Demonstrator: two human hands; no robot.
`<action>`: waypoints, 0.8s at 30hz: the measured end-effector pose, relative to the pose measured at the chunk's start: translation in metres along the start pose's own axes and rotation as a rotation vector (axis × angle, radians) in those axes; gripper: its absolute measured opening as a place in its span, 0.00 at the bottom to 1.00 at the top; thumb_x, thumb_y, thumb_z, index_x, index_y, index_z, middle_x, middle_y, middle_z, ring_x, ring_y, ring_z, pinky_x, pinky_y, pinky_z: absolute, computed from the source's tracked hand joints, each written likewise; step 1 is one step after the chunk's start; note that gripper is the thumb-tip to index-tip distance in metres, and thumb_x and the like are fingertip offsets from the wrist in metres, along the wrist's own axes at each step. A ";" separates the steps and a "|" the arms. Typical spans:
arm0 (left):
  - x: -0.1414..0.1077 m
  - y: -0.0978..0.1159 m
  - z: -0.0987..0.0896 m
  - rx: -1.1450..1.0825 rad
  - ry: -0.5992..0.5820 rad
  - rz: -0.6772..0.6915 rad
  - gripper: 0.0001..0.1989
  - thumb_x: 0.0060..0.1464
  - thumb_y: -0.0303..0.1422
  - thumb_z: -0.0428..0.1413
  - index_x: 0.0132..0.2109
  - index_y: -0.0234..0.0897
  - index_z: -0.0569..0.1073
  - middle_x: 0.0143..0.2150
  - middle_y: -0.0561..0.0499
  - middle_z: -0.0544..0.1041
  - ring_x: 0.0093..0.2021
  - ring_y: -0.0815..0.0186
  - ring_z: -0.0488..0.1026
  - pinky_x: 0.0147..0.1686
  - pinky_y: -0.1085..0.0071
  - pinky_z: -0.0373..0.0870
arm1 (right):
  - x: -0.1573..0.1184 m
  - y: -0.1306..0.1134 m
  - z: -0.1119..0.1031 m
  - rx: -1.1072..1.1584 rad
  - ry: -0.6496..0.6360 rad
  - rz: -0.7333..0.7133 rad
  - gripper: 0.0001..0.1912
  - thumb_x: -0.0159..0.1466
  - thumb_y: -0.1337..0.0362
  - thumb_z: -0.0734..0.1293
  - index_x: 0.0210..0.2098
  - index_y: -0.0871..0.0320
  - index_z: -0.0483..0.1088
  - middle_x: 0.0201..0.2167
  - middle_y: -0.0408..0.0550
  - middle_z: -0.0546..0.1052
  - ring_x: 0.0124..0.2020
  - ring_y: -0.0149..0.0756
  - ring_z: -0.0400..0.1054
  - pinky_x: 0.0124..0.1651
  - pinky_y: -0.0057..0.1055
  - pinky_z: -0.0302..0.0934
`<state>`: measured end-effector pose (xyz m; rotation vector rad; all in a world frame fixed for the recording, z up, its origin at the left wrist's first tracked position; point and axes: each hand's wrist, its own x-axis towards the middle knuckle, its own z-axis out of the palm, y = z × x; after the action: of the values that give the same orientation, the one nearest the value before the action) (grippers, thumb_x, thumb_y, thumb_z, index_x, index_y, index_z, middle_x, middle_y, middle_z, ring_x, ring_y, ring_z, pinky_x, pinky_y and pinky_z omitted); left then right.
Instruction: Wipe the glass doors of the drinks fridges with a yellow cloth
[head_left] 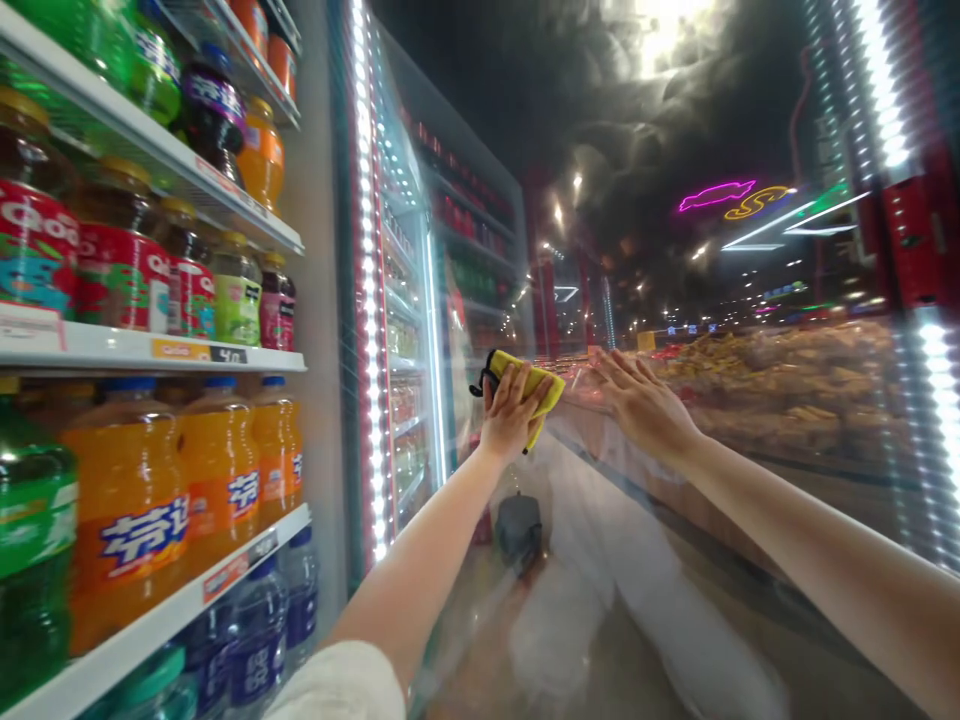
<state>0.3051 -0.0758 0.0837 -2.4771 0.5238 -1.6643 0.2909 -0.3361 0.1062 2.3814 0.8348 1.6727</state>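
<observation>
My left hand (511, 408) presses a yellow cloth (550, 392) with a dark edge and a black loop against the glass door (600, 560) of a drinks fridge. Its fingers are bent over the cloth. To the right, my right hand (643, 400) lies against the same glass, fingers stretched out and nothing in them. The glass mirrors lights, shelves and a pale figure, so what is reflected and what lies behind it is partly mixed.
On the left, fridge shelves (270, 535) hold several bottles, among them orange soda bottles (124, 500) and red-labelled drinks (124, 265). LED strips (364, 250) run along the frame. Heaped packaged goods (780, 380) show through or in the glass at right.
</observation>
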 end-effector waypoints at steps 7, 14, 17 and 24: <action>-0.011 -0.037 0.002 0.019 0.173 -0.369 0.29 0.66 0.38 0.53 0.72 0.49 0.61 0.76 0.42 0.55 0.76 0.46 0.50 0.71 0.38 0.48 | 0.005 -0.018 0.005 0.000 0.009 -0.023 0.30 0.68 0.74 0.59 0.69 0.60 0.63 0.73 0.56 0.59 0.74 0.46 0.52 0.73 0.48 0.52; -0.027 -0.037 0.007 -0.019 0.096 -0.152 0.30 0.64 0.40 0.56 0.71 0.53 0.63 0.76 0.45 0.56 0.76 0.46 0.50 0.72 0.37 0.43 | 0.018 -0.035 0.015 -0.015 0.017 -0.080 0.30 0.69 0.73 0.58 0.70 0.60 0.62 0.72 0.56 0.60 0.74 0.48 0.52 0.72 0.50 0.53; -0.008 -0.063 0.000 -0.023 0.156 -0.295 0.28 0.65 0.39 0.54 0.70 0.53 0.64 0.75 0.46 0.59 0.75 0.48 0.52 0.73 0.40 0.44 | 0.029 -0.049 0.020 -0.013 0.024 -0.110 0.30 0.68 0.74 0.58 0.70 0.59 0.62 0.73 0.56 0.59 0.74 0.48 0.53 0.72 0.50 0.53; -0.079 -0.069 0.020 -0.040 0.198 -0.436 0.28 0.66 0.37 0.53 0.71 0.47 0.63 0.76 0.40 0.55 0.76 0.45 0.50 0.71 0.39 0.49 | 0.026 -0.081 0.035 0.021 -0.007 -0.152 0.30 0.68 0.74 0.59 0.68 0.59 0.64 0.73 0.55 0.59 0.74 0.48 0.51 0.73 0.51 0.52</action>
<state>0.3123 0.0138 0.0263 -2.6063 0.0256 -2.0838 0.2986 -0.2479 0.0823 2.2710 1.0092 1.6043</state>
